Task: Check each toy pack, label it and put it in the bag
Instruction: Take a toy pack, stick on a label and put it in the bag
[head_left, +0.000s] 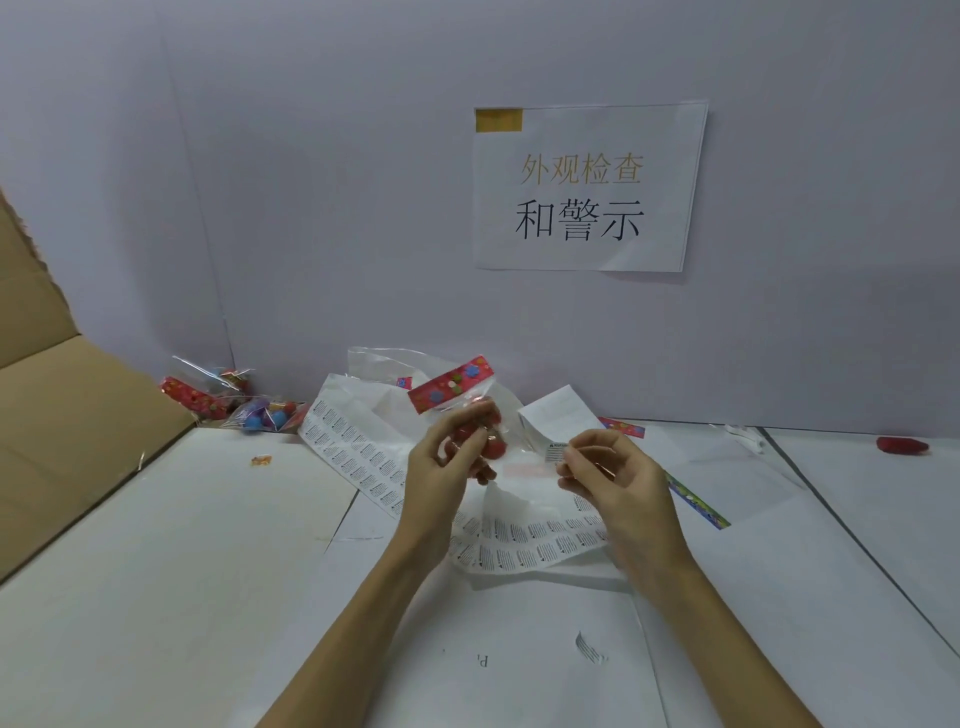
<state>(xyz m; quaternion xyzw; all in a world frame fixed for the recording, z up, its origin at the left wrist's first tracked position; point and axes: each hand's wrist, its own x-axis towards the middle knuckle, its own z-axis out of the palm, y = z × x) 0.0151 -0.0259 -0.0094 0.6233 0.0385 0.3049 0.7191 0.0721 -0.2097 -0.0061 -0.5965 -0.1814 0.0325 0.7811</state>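
My left hand (451, 457) grips a clear toy pack (457, 391) with a red patterned header card and red toys inside, held up above the table. My right hand (605, 470) pinches a small white warning label (556, 451) right beside the pack's clear film. Under both hands lie label sheets (358, 457) printed with rows of small stickers. A clear plastic bag (384, 364) lies crumpled behind the pack against the wall. Several more toy packs (228, 402) with red headers and blue toys are piled at the back left.
An open cardboard box flap (62, 415) stands at the left. A paper sign (587, 187) hangs on the wall. A red toy (901, 446) lies far right, a loose label (589, 647) near the front, and a colourful header strip (696, 501) right of my hands.
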